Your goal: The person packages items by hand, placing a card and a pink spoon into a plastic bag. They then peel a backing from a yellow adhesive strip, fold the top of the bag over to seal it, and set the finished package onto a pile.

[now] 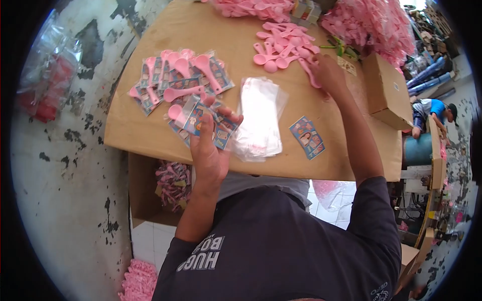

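Observation:
My left hand (pixel 210 145) is closed on a printed card (pixel 193 120) in a clear plastic bag, thumb on top, over the table's near left part. Beside and behind it lie packed pink spoons (pixel 183 65), each bagged with a blue printed card. At the right, my right hand (pixel 327 75) has its fingers closed at a pink spoon (pixel 310 75) on the edge of a loose spoon pile (pixel 283 45). Between my hands rests a stack of clear plastic bags (pixel 258 118). Loose printed cards (pixel 307 138) lie right of that stack.
A brown-covered table (pixel 150 133) spreads before me. Large bags of pink pieces (pixel 369 25) and an open cardboard box (pixel 386 93) stand at its far right. Below the left edge, another box holds packed spoons (pixel 173 185). A person (pixel 434 113) works in the right background.

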Demonstrator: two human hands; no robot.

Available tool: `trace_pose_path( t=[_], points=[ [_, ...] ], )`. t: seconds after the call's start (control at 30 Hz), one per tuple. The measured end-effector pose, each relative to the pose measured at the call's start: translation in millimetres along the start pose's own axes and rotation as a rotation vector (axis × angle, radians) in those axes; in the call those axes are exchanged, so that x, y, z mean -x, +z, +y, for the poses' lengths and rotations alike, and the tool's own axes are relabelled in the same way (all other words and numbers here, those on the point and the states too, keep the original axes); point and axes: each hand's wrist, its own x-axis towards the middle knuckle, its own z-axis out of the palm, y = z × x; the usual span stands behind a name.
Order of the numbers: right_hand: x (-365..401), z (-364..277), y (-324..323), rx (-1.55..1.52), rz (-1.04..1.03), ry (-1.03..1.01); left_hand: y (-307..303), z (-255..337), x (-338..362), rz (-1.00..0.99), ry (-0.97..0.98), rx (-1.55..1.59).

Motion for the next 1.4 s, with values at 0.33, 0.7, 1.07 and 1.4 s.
trace_pose_path(
  t=[0.33, 0.7, 1.07, 1.4],
  points=[
    [43.9, 8.8, -52.6, 0.037, 0.129, 0.149, -0.8, 6.5, -7.6, -0.033, 0.211, -0.056],
    [219.1, -125.9, -79.4, -1.454, -0.515, 0.353, 17.2, -14.8, 5.4, -0.099, 0.172, 0.026],
    [250.0, -148.0, -59.4, -1.752, -0.307, 0.221, 27.3, -49.6, 50.5, -0.139, -0.133, 0.121],
    [243.3, -160.3, -39.7, -1.496, 0.007, 0.177, 25.4, -48.1, 59.0, -0.307, -0.308, 0.136]
  ],
)
